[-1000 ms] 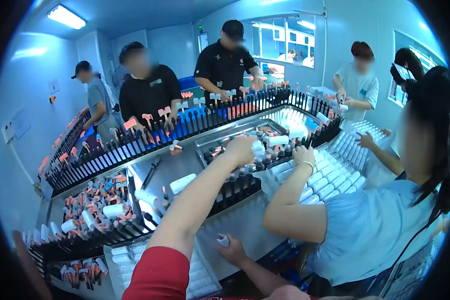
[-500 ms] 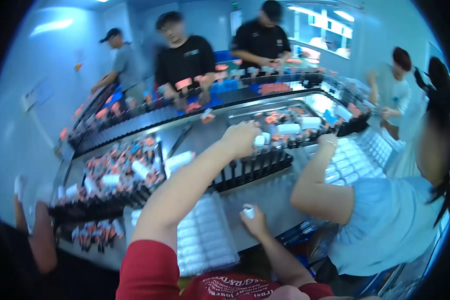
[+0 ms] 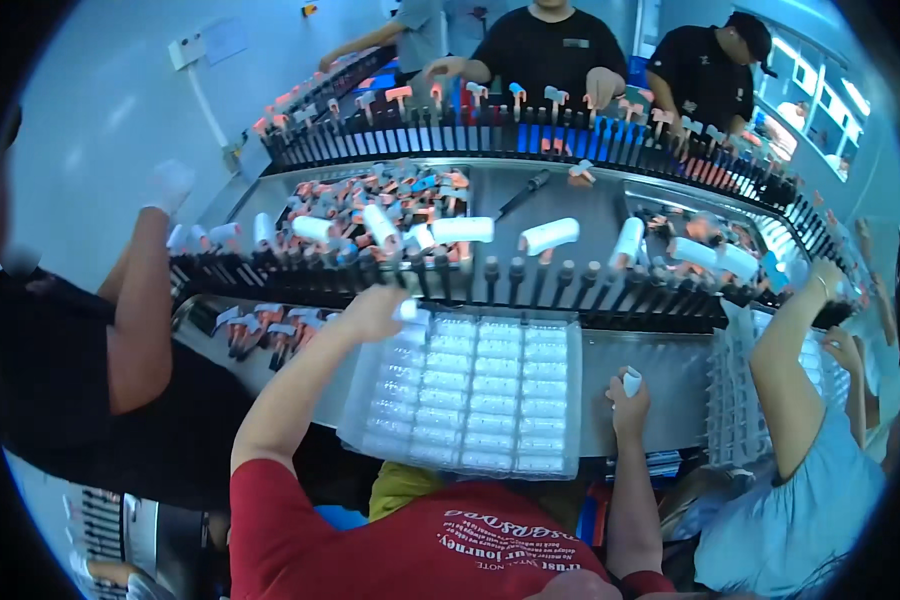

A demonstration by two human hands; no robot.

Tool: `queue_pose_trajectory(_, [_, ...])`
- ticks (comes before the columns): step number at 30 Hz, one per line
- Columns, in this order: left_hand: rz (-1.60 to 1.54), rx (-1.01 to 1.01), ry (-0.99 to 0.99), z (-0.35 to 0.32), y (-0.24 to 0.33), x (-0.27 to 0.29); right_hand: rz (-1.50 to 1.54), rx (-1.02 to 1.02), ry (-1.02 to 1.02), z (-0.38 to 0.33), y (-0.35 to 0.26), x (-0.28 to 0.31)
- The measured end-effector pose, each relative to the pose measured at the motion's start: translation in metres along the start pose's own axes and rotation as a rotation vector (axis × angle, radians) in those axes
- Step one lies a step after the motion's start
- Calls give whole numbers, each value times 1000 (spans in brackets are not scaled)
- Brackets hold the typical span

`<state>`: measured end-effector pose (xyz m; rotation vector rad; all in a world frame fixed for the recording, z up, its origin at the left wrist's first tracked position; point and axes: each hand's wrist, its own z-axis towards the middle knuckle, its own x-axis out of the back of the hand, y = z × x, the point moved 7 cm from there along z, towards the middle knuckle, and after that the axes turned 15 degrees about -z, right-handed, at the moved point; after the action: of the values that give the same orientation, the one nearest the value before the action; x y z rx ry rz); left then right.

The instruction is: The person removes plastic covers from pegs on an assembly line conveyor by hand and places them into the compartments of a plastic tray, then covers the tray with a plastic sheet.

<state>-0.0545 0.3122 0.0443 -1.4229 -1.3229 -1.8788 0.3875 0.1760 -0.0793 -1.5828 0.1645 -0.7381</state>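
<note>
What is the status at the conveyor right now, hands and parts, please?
Left hand closed on a small white tube at the clear tray's far left corner. Right hand gripping another white tube beside the tray. Black peg row just beyond.

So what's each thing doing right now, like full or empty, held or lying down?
Clear tray: lying flat on the metal table, pockets filled with white tubes.
Left hand: closed on a small white tube at the tray's far corner.
Right hand: closed on a white cap, raised beside the tray.
White rolls: lying on their sides behind the black pegs.
Black pegs: upright in a row, mostly bare.
</note>
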Motion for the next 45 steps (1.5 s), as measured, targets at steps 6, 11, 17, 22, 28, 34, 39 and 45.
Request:
queue_pose_trajectory(6, [117, -5, -230, -9, -43, -48, 221, 227, 26, 14, -62, 24])
queue_pose_trajectory(11, [171, -10, -279, 6, -28, -48, 285, 265, 263, 47, -126, 91])
queue_pose_trajectory(17, [-182, -130, 88, -10, -11, -17, 465, 45, 305, 106, -144, 112])
queue_pose_trajectory(22, [-449, -74, 348, -36, 4, 12, -96, 93, 409, 183, -125, 135])
queue_pose_trajectory(28, [-753, -79, 304, -60, 32, -3, -812, 241, 130, 187, -198, 78])
queue_pose_trajectory(34, [-414, -199, 115, -65, 74, -31, -1306, 329, -33, 133, -252, 2])
queue_pose_trajectory(39, [-601, -81, 77, -56, 74, -27, -1167, 466, 130, 104, -253, -25])
queue_pose_trajectory(45, [-959, -54, 39, -37, 104, -25, -857, 970, 342, 37, -273, -60])
